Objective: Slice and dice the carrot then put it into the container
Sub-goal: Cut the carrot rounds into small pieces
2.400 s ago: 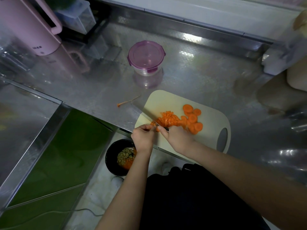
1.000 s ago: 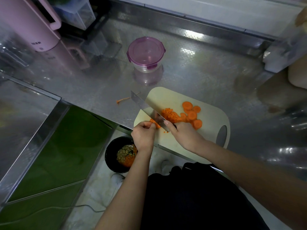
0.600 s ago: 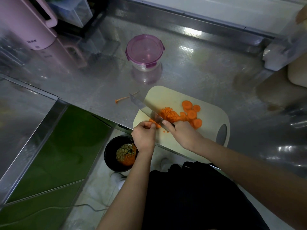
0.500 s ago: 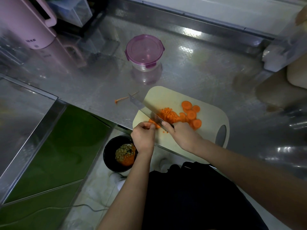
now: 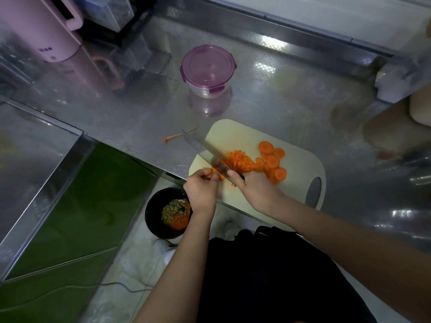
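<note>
Grips: right grip [image 5: 255, 190] wraps knife [image 5: 205, 150] handle, blade angled across cutting board [image 5: 233, 134]; left grip [image 5: 201, 191] pinches carrot pieces [image 5: 215, 172] steady beside the edge for dicing. Lidded container [image 5: 208, 68] sits farther back on tabletop [image 5: 279, 101].

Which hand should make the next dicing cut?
Right. The right hand grips the knife, blade angled over the carrot piece that the left hand pinches on the cutting board.

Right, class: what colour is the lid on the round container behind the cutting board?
The lid is translucent purple; it shows best in the head view.
</note>
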A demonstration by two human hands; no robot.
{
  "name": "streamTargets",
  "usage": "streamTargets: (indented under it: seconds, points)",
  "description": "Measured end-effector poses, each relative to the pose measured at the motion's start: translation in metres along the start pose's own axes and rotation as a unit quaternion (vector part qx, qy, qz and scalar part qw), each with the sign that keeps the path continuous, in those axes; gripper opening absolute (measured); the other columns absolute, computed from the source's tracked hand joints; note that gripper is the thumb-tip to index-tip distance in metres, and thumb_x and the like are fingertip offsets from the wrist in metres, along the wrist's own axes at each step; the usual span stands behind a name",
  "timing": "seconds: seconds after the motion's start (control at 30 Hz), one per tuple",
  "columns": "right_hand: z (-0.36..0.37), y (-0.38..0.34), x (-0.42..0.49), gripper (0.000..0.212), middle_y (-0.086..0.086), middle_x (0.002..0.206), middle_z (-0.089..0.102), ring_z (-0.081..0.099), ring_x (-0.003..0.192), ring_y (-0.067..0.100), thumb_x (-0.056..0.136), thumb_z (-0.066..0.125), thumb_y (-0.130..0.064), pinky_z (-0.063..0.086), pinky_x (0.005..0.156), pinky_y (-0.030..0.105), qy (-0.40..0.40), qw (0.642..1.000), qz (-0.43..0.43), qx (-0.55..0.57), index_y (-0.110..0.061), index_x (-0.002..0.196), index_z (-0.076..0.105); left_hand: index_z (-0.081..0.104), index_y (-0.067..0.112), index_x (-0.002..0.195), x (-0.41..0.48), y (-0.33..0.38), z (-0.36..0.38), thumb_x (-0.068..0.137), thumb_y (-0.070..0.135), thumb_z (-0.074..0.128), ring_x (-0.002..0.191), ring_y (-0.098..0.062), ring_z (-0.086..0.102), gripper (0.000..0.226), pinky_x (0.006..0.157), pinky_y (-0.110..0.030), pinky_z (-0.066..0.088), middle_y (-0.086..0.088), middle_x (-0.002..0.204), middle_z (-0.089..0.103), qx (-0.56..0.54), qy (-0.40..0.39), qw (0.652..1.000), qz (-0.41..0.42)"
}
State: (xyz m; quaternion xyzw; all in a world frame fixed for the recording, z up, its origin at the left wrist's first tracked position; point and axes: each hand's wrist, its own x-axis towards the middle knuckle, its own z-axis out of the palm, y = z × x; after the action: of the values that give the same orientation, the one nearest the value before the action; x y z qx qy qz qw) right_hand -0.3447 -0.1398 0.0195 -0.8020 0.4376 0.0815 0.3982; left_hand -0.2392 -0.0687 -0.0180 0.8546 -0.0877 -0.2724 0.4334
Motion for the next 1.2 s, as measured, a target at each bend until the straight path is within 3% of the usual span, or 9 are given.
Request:
streamTargets:
  seconds: [0.27,0.43,0.57,0.73,0.83,0.9,1.03,1.13,1.2]
  points:
    - [0.007,-0.003,-0.003,0.057,0.009,0.067,0.053,0.058,0.076,0.033,0.097,0.029,-0.054,0.038,0.065,0.032,0.020,0.999,-0.007,-0.026,-0.011,0.065,0.046,0.076,0.007,0.084,0.001,0.002,-0.001,0.081,0.014,0.071,0.074,-0.015,0.066,0.009,0.076,-0.025,0.052,-0.006,0.078,0.072,0.003,-0.005,1.000,-0.006]
    - [0.011,-0.011,-0.002,0.057,0.020,0.085,0.062,0.061,0.088,0.037,0.097,0.030,-0.055,0.036,0.064,0.030,0.023,0.998,0.018,-0.060,-0.007,0.072,0.050,0.075,0.004,0.083,-0.001,0.005,-0.003,0.080,0.009,0.071,0.065,-0.004,0.054,0.007,0.060,-0.008,0.035,0.002,0.072,0.065,0.005,0.003,1.000,-0.004]
    - [0.015,-0.012,0.002,0.063,0.022,0.097,0.066,0.061,0.094,0.037,0.096,0.031,-0.056,0.038,0.068,0.031,0.023,0.997,0.036,-0.057,-0.002,0.087,0.062,0.075,0.005,0.081,0.000,0.007,-0.004,0.081,0.007,0.069,0.064,-0.007,0.054,0.007,0.062,-0.013,0.039,-0.001,0.071,0.066,0.008,-0.006,1.000,0.000]
    - [0.020,-0.018,0.006,0.063,0.021,0.102,0.065,0.060,0.098,0.037,0.097,0.031,-0.056,0.041,0.071,0.032,0.003,0.997,0.045,-0.063,-0.001,0.092,0.062,0.075,0.005,0.076,-0.001,0.006,-0.006,0.078,0.002,0.064,0.066,-0.011,0.058,0.012,0.068,-0.023,0.048,-0.003,0.068,0.067,0.009,-0.012,1.000,0.014]
    - [0.020,-0.020,0.013,0.060,0.022,0.093,0.064,0.061,0.090,0.036,0.096,0.032,-0.057,0.040,0.069,0.032,-0.005,0.998,0.038,-0.041,-0.006,0.073,0.054,0.075,0.007,0.072,-0.001,0.004,-0.006,0.079,0.006,0.064,0.063,-0.012,0.057,0.012,0.065,-0.026,0.048,-0.003,0.063,0.065,0.004,-0.013,1.000,0.013]
    - [0.016,-0.014,0.019,0.062,0.018,0.080,0.062,0.060,0.082,0.033,0.096,0.031,-0.057,0.041,0.066,0.031,-0.006,0.999,0.034,-0.015,-0.006,0.071,0.056,0.076,0.009,0.077,-0.001,0.002,-0.005,0.080,0.011,0.068,0.066,-0.011,0.060,0.008,0.065,-0.022,0.048,-0.003,0.071,0.070,-0.006,-0.015,1.000,0.000]
    - [0.005,-0.005,0.026,0.063,0.007,0.061,0.055,0.057,0.074,0.027,0.098,0.030,-0.052,0.038,0.069,0.030,0.005,0.999,0.021,0.025,-0.008,0.060,0.055,0.076,0.010,0.086,-0.001,-0.001,-0.003,0.081,0.016,0.072,0.073,-0.011,0.064,0.009,0.078,-0.024,0.052,-0.001,0.076,0.072,-0.015,-0.007,1.000,-0.011]
    - [0.007,0.001,0.025,0.066,0.011,0.072,0.064,0.062,0.081,0.028,0.097,0.028,-0.054,0.045,0.075,0.034,0.027,0.999,0.005,0.046,-0.005,0.078,0.067,0.076,0.010,0.085,-0.002,-0.001,-0.003,0.080,0.016,0.073,0.068,-0.009,0.063,0.008,0.078,-0.025,0.054,0.003,0.070,0.069,-0.028,-0.004,1.000,-0.010]
    - [0.007,0.002,0.020,0.065,0.010,0.069,0.063,0.061,0.078,0.026,0.097,0.029,-0.054,0.045,0.073,0.034,0.030,0.998,-0.004,0.056,-0.006,0.074,0.066,0.076,0.011,0.083,-0.002,0.000,-0.003,0.079,0.016,0.073,0.067,-0.008,0.062,0.007,0.076,-0.024,0.053,0.006,0.066,0.066,-0.024,-0.002,1.000,-0.005]
